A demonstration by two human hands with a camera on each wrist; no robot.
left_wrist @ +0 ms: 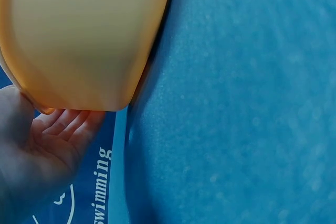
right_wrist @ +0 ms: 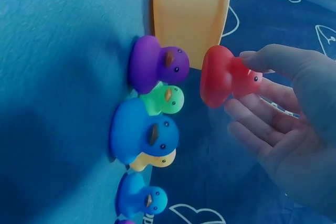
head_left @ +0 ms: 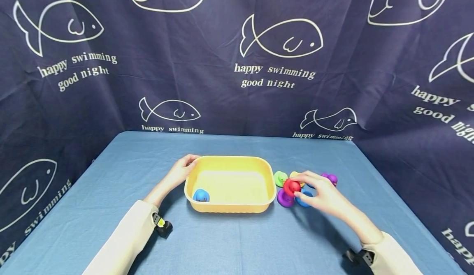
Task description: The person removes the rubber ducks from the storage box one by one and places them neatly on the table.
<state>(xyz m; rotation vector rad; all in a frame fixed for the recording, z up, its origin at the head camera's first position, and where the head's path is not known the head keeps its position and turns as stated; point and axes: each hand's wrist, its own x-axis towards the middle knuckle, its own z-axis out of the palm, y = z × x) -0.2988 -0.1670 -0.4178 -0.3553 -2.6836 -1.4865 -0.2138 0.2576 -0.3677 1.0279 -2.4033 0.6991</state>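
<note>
A yellow plastic basin (head_left: 231, 207) stands on the blue cloth, with one blue rubber duck (head_left: 201, 195) in its near left corner. My left hand (head_left: 181, 170) holds the basin at its left end; in the left wrist view the thumb is at the rim and the fingers (left_wrist: 68, 124) lie along the outside wall. My right hand (head_left: 322, 195) pinches a red rubber duck (right_wrist: 216, 77) by its head between thumb and fingers. The duck is raised above a purple duck (right_wrist: 144, 66), a green duck (right_wrist: 169, 98), a larger blue duck (right_wrist: 128, 135) and a yellow duck (right_wrist: 157, 159).
In the right wrist view a smaller blue duck (right_wrist: 131, 195) sits behind the larger one. Another purple duck (head_left: 330, 179) lies at the far right of the group. Dark blue curtains (head_left: 237, 114) printed with fish surround the cloth-covered table (head_left: 207, 246) at the back and sides.
</note>
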